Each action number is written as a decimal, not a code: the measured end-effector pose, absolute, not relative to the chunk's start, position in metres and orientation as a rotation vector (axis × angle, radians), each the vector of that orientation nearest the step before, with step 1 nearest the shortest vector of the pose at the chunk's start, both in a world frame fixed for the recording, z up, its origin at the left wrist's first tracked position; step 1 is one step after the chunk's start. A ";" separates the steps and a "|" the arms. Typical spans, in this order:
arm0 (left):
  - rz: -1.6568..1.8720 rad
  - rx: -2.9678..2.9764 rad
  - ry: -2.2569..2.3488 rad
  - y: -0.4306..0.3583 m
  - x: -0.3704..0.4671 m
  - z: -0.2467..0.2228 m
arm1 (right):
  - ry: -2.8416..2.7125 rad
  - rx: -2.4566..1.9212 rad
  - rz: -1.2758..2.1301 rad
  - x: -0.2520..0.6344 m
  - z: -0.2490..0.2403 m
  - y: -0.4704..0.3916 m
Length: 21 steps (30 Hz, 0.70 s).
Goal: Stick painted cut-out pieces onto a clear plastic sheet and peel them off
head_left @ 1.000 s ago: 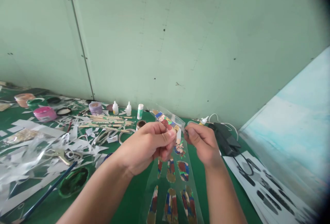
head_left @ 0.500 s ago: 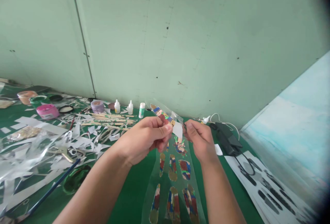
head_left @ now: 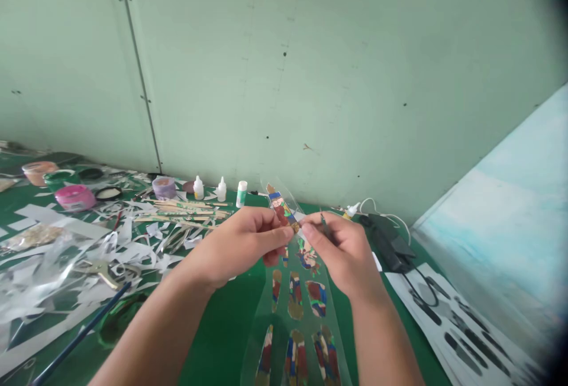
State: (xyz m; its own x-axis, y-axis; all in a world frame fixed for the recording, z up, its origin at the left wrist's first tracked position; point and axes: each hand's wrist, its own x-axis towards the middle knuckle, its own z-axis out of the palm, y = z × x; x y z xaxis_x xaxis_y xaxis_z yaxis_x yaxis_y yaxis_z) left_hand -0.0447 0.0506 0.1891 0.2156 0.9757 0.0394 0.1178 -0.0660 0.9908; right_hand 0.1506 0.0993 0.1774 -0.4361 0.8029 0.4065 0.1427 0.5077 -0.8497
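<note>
My left hand [head_left: 261, 235] pinches a painted strip [head_left: 279, 205] in blue, red and tan, backed by clear plastic film [head_left: 289, 196]. Close against it, my right hand [head_left: 339, 247] is closed, its thumb and fingertips at the strip's lower right end. A thin dark pointed tool [head_left: 323, 219] pokes up between the right fingers; its exact kind is unclear. Beneath both hands a long clear sheet [head_left: 277, 330] lies on the green table, carrying several painted cut-out shapes [head_left: 295, 297]. White paper shows partly behind the right fingertips.
Paper scraps [head_left: 48, 267], scissors [head_left: 106, 273], a blue brush [head_left: 84, 333] and wooden sticks [head_left: 186, 211] litter the left. Paint jars [head_left: 75, 198], small white bottles [head_left: 198, 188] and a glue stick [head_left: 241, 194] stand behind. At right are a black device [head_left: 390, 244] and printed sheets [head_left: 461, 327].
My right hand has moved left to meet the left hand at the strip. The white paper visible between the hands is now mostly covered. The view has shifted slightly.
</note>
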 end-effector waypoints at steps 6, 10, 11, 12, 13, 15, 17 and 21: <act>1.035 1.517 1.090 0.052 -0.043 0.187 | -1.963 -0.820 0.851 0.149 0.183 0.093; 1.066 1.392 1.075 0.053 -0.036 0.184 | -2.013 -0.850 0.750 0.157 0.183 0.097; 1.070 1.333 1.058 0.054 -0.033 0.183 | -2.027 -0.868 0.709 0.159 0.183 0.097; 1.072 1.284 1.041 0.055 -0.030 0.182 | -2.041 -0.885 0.661 0.160 0.183 0.097; 1.076 1.242 1.027 0.056 -0.027 0.180 | -2.054 -0.900 0.610 0.160 0.184 0.097; 1.087 1.177 1.003 0.058 -0.023 0.178 | -2.081 -0.913 0.490 0.159 0.183 0.097; 1.092 1.134 0.984 0.058 -0.021 0.178 | -2.095 -0.926 0.338 0.160 0.181 0.102; 1.020 1.162 0.901 0.051 -0.030 0.187 | -1.798 -1.121 0.018 0.187 0.175 0.123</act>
